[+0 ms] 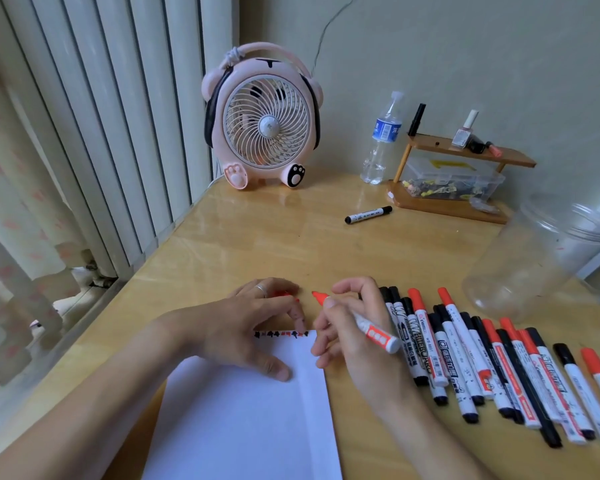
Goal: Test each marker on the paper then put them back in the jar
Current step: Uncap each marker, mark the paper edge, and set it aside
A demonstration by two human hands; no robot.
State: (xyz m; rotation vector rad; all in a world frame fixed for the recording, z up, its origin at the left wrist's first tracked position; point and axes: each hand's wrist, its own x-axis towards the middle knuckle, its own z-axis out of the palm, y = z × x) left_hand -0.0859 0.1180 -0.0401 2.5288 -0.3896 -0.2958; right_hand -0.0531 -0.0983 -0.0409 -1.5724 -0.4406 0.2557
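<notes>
Wooden table (257, 237): left hand (243, 327) flat on paper (243, 410), clutching red cap (284, 295); right hand (354, 337) gripping uncapped red marker (368, 329) (jar (534, 258) nearby).

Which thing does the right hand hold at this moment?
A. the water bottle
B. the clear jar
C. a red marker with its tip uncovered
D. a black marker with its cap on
C: the right hand grips a red marker, its bare red tip pointing up-left above the paper.

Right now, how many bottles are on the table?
3: a water bottle beside the fan, and two small polish bottles on the wooden shelf. Others may be hidden.
</notes>
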